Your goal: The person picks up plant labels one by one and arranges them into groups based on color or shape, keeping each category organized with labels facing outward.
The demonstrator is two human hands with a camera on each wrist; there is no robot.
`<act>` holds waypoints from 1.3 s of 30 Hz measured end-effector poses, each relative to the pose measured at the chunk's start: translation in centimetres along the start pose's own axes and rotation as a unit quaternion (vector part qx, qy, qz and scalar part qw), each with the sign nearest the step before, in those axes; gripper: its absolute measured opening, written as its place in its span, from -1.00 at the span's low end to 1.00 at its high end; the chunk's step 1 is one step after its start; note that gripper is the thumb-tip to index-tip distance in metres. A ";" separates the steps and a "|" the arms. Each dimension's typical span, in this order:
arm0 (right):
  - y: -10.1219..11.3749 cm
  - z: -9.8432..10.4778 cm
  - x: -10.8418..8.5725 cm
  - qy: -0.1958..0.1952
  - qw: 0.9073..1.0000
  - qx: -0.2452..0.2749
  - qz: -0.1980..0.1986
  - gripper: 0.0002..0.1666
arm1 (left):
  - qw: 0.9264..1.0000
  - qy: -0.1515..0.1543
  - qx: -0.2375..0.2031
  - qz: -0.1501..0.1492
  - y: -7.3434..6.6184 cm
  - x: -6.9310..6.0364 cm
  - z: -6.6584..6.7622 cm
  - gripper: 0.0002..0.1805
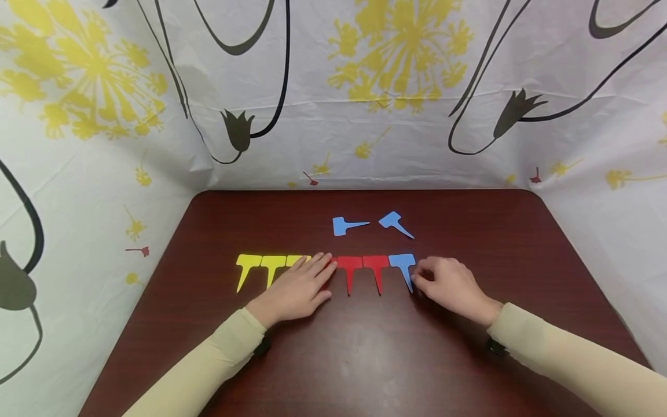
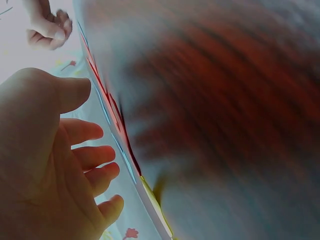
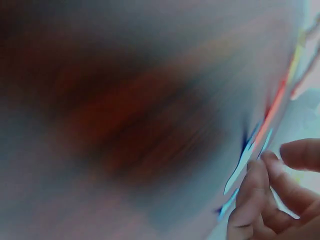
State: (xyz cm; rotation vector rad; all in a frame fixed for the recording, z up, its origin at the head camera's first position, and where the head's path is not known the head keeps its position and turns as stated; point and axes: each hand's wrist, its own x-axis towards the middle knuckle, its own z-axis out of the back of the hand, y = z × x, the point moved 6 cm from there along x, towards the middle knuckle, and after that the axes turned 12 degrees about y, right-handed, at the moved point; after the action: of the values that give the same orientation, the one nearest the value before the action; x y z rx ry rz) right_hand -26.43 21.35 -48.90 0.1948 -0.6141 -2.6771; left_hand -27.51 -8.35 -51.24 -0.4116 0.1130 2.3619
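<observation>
In the head view a row of T-shaped plant labels crosses the table: a yellow label [image 1: 249, 262] at the left, further yellow ones, then red labels [image 1: 350, 264], and a blue label [image 1: 402, 262] at the right end. My left hand [image 1: 298, 288] lies palm down with fingers extended over the row where yellow meets red, covering parts of labels there. At the blue label's right edge is my right hand [image 1: 449, 285], its fingers loosely bent. The right wrist view shows a gap between thumb and fingertips; whether they touch the label cannot be told.
Two more blue labels, one sideways [image 1: 340, 226] and one slanted [image 1: 391, 220], lie behind the row. The dark reddish-brown table [image 1: 365, 359] has rounded far corners. A white patterned cloth [image 1: 312, 75] hangs behind and along both sides.
</observation>
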 end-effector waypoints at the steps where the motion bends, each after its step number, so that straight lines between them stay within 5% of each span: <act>1: 0.2 0.1 0.1 -0.016 0.999 -0.031 0.023 -0.97 | 1.000 0.001 0.000 0.001 0.0 0.0 -0.1 -0.19; 4: 0.6 -0.1 0.4 -0.035 0.990 -0.102 0.087 -0.71 | 1.000 0.002 0.000 0.001 0.1 -0.1 -0.2 -0.19; 8: 0.6 -0.9 0.8 -0.012 0.982 -0.134 0.133 -0.51 | 1.000 0.002 -0.001 -0.001 0.0 -0.1 -0.3 -0.19; 39: 0.8 -2.1 0.8 0.004 0.978 -0.171 0.118 -0.41 | 1.000 0.012 -0.006 0.002 0.3 0.0 -0.7 -0.20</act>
State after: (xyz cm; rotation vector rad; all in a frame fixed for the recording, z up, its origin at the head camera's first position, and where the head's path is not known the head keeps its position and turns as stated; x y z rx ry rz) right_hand -26.47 19.58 -50.44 0.0345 -0.1537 -2.4984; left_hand -27.47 -8.70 -51.87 -0.4470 0.1105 2.3633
